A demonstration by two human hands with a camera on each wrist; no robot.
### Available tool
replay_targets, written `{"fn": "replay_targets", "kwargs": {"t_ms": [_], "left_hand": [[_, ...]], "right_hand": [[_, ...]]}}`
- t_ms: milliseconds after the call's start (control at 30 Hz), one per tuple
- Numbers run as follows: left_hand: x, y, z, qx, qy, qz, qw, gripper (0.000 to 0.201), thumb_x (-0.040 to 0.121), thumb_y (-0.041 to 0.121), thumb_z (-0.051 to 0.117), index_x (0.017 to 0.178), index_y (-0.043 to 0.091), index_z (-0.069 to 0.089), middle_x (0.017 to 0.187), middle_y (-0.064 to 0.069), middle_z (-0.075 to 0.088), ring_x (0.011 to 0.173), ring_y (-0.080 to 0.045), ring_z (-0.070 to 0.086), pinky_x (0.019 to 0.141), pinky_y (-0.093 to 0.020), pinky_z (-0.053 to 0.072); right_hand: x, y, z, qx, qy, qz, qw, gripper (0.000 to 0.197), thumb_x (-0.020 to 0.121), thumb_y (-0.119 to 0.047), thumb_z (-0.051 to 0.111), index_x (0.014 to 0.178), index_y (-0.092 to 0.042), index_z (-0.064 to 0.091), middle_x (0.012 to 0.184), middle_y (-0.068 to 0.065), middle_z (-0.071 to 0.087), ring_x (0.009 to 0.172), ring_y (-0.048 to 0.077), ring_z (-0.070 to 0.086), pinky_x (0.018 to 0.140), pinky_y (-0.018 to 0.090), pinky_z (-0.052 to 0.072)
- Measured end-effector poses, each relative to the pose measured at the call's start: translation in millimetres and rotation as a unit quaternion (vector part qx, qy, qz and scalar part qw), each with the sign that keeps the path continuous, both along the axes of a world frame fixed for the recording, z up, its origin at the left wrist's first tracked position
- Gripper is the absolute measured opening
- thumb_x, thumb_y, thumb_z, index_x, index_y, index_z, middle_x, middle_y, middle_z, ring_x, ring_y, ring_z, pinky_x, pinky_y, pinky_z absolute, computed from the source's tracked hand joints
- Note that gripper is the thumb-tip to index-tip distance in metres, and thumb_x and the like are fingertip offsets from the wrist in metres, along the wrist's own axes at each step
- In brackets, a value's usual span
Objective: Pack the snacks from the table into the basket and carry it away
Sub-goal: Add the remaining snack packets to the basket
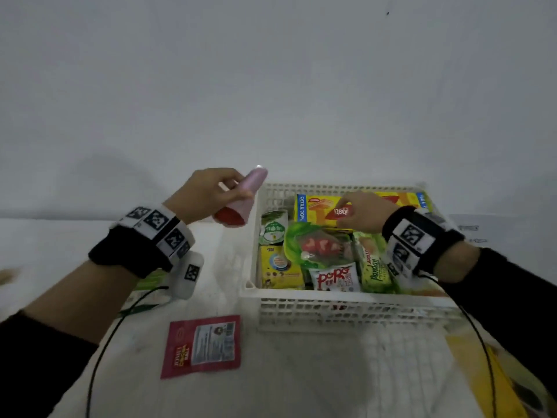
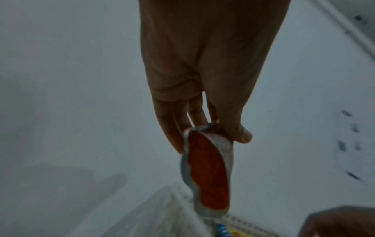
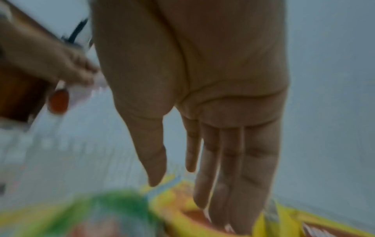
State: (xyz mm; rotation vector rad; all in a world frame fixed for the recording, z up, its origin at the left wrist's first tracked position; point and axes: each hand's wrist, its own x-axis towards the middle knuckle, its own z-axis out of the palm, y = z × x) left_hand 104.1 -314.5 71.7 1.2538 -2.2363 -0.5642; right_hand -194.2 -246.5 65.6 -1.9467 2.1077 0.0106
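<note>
Left hand point(image 2: 194, 80) pinches crumpled pink packet point(image 1: 241, 200), red inside.

Plain grey-white wall point(image 1: 271, 70) behind white table point(image 1: 301, 372), dim light, shadow at left.

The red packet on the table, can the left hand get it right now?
Probably not yet. The red packet lies in the open with nothing on it, but the left hand already holds a pink snack pouch beside the basket.
</note>
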Motion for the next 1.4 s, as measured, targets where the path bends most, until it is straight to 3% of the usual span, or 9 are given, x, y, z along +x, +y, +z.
{"fn": "replay_targets", "kwargs": {"t_ms": [133,267,367,533,733,867,1133,1267,1400], "left_hand": [[-77,6,24,0.039,-0.17,-0.155,0.972,0.03,0.091,0.034,0.062,0.117,0.019,0.064,0.107,0.005,0.063,0.089,-0.008,0.055,0.075,-0.019,0.039],[-149,23,13,0.124,-0.344,-0.297,0.882,0.032,0.094,0.023,0.058,0.125,0.021,0.059,0.112,0.008,0.061,0.089,-0.005,0.055,0.068,-0.01,0.043],[-187,37,-6,0.15,-0.404,-0.345,0.834,0.035,0.09,0.025,0.064,0.125,0.02,0.06,0.101,0.008,0.062,0.085,-0.01,0.058,0.071,-0.022,0.048],[-209,57,-39,0.204,-0.431,-0.379,0.793,0.034,0.094,0.028,0.058,0.125,0.014,0.061,0.098,0.004,0.065,0.077,-0.007,0.062,0.06,-0.015,0.053],[-157,41,-6,0.222,-0.317,-0.321,0.864,0.031,0.095,0.036,0.056,0.12,0.02,0.063,0.108,0.003,0.068,0.093,-0.015,0.069,0.077,-0.03,0.06],[-89,34,22,0.204,-0.216,-0.28,0.913,0.025,0.095,0.028,0.056,0.113,0.013,0.065,0.094,0.003,0.069,0.077,-0.001,0.065,0.069,-0.019,0.054],[74,40,-23,0.163,-0.113,-0.095,0.976,0.019,0.094,0.027,0.058,0.108,0.017,0.067,0.097,0.007,0.067,0.085,-0.009,0.066,0.064,-0.005,0.046],[147,40,-69,0.113,-0.083,0.013,0.99,0.014,0.091,0.017,0.061,0.103,0.012,0.067,0.093,0.008,0.061,0.085,-0.01,0.06,0.084,-0.026,0.053],[201,40,-110,0.088,-0.039,0.153,0.984,0.027,0.088,0.017,0.065,0.114,0.009,0.06,0.111,-0.005,0.057,0.1,-0.02,0.058,0.087,-0.024,0.047]], "right_hand": [[-25,41,32,-0.027,-0.064,0.005,0.998,0.032,0.093,-0.041,0.055,0.119,-0.023,0.056,0.103,-0.002,0.058,0.098,0.019,0.056,0.084,0.032,0.042],[-57,79,16,-0.004,-0.05,-0.035,0.998,0.029,0.093,-0.04,0.055,0.114,-0.02,0.061,0.104,-0.001,0.063,0.099,0.017,0.058,0.086,0.031,0.045],[-77,102,-4,0.02,-0.073,-0.064,0.995,0.024,0.093,-0.041,0.055,0.109,-0.024,0.06,0.104,-0.003,0.068,0.093,0.014,0.06,0.078,0.028,0.045],[-90,124,-25,0.028,-0.133,-0.081,0.987,0.02,0.09,-0.039,0.06,0.105,-0.026,0.065,0.092,-0.008,0.067,0.077,0.002,0.062,0.065,0.02,0.045],[-42,121,-18,-0.051,-0.148,0.0,0.988,0.011,0.091,-0.04,0.057,0.095,-0.033,0.064,0.088,-0.012,0.066,0.079,0.003,0.062,0.075,0.029,0.053],[28,119,-8,-0.058,-0.205,0.106,0.971,0.015,0.093,-0.034,0.057,0.087,-0.024,0.066,0.073,-0.007,0.067,0.066,0.006,0.062,0.055,0.016,0.043],[175,108,-45,0.013,-0.315,0.223,0.922,0.011,0.092,-0.025,0.061,0.099,-0.019,0.067,0.079,-0.007,0.064,0.068,0.003,0.057,0.061,0.012,0.043],[230,92,-101,0.053,-0.246,0.217,0.943,0.019,0.09,-0.015,0.056,0.106,-0.017,0.066,0.097,-0.001,0.064,0.083,0.01,0.06,0.075,0.022,0.048],[252,90,-138,0.093,-0.092,0.212,0.969,0.048,0.082,-0.035,0.065,0.125,-0.021,0.054,0.128,0.001,0.047,0.117,0.023,0.049,0.095,0.03,0.043]]}}
